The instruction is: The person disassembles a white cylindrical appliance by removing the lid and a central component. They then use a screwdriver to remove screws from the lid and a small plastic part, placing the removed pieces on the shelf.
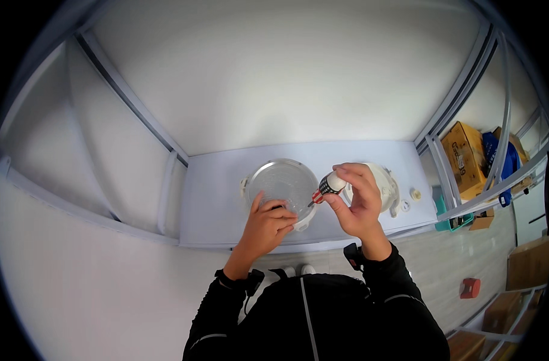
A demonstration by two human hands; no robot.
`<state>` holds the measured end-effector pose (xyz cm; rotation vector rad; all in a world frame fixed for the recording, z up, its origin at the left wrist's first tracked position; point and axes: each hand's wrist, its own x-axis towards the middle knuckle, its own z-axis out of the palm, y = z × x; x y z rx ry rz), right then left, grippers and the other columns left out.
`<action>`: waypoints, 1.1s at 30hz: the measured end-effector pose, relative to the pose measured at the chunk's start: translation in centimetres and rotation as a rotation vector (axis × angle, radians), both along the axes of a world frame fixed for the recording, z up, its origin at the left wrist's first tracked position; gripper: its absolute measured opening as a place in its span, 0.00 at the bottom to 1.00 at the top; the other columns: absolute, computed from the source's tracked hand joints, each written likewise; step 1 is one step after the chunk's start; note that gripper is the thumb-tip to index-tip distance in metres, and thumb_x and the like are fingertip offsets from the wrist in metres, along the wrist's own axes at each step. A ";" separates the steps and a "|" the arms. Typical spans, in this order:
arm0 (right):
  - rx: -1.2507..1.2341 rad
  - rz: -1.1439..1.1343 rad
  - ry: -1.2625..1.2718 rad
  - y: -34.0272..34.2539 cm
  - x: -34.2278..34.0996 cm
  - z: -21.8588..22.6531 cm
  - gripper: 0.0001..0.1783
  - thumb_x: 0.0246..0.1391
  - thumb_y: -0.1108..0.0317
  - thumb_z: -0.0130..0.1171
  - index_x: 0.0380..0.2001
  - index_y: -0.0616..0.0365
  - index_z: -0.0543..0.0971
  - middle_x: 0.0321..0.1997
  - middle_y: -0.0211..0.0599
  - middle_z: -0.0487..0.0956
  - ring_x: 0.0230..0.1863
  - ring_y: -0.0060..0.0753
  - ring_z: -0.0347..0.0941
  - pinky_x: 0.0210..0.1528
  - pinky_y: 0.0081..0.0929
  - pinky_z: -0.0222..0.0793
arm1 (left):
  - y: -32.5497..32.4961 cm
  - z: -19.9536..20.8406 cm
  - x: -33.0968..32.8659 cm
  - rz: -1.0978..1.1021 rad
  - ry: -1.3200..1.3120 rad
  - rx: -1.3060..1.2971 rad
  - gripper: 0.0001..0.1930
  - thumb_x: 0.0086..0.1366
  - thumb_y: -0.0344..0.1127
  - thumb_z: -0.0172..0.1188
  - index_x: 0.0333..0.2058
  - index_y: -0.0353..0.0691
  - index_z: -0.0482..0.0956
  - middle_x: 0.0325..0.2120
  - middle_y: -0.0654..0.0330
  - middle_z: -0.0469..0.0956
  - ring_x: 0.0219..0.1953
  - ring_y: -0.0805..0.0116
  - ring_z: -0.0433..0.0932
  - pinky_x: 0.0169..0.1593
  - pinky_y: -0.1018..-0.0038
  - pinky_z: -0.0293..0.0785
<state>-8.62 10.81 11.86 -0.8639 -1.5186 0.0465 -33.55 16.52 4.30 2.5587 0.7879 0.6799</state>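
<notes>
A round silver metal pan or lid with a pale rim and small side lugs lies on the white table. My left hand rests on its near part, fingers spread; a small dark spot shows beside the fingers. Over the right edge of the pan, my right hand grips a short bottle-like item. That item has a white end, a black printed band, a red part and a thin dark tip pointing down toward the pan; its exact kind is unclear. Behind my right hand lies a round white cover, partly hidden.
A small beige ring and a white disc lie at the right of the table. Metal frame posts flank it. Beyond are cardboard boxes, a blue bag, a teal crate and a red stool.
</notes>
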 end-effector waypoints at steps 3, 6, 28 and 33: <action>-0.025 0.033 0.022 0.3 -0.2 0.0 0.27 0.52 0.73 0.79 0.55 0.64 0.82 0.55 0.49 0.80 0.51 0.44 0.81 0.51 0.35 0.78 | -0.1 0.5 -1.2 -0.014 0.012 0.013 0.07 0.66 0.37 0.71 0.42 0.51 0.93 0.46 0.72 0.89 0.62 0.62 0.77 0.79 0.41 0.48; -0.015 0.054 0.031 0.9 -0.6 -0.1 0.27 0.52 0.73 0.78 0.55 0.64 0.82 0.55 0.49 0.80 0.52 0.44 0.80 0.53 0.35 0.78 | 0.0 0.7 -2.2 0.012 -0.004 0.027 0.07 0.67 0.36 0.69 0.42 0.51 0.93 0.46 0.71 0.89 0.62 0.60 0.78 0.77 0.43 0.54; -0.044 0.062 0.030 0.8 -1.5 -0.5 0.26 0.53 0.72 0.78 0.55 0.64 0.83 0.55 0.50 0.81 0.52 0.45 0.80 0.53 0.34 0.77 | 2.3 -1.5 -5.0 0.153 -0.173 0.117 0.10 0.68 0.25 0.63 0.45 0.42 0.90 0.49 0.61 0.85 0.60 0.52 0.80 0.65 0.54 0.74; -0.047 0.055 0.034 0.6 -1.5 -0.5 0.26 0.53 0.72 0.78 0.55 0.63 0.83 0.55 0.49 0.81 0.51 0.44 0.80 0.52 0.34 0.77 | 1.4 -1.1 -4.2 0.283 -0.164 0.120 0.14 0.65 0.26 0.64 0.49 0.43 0.88 0.54 0.60 0.84 0.61 0.53 0.79 0.65 0.56 0.73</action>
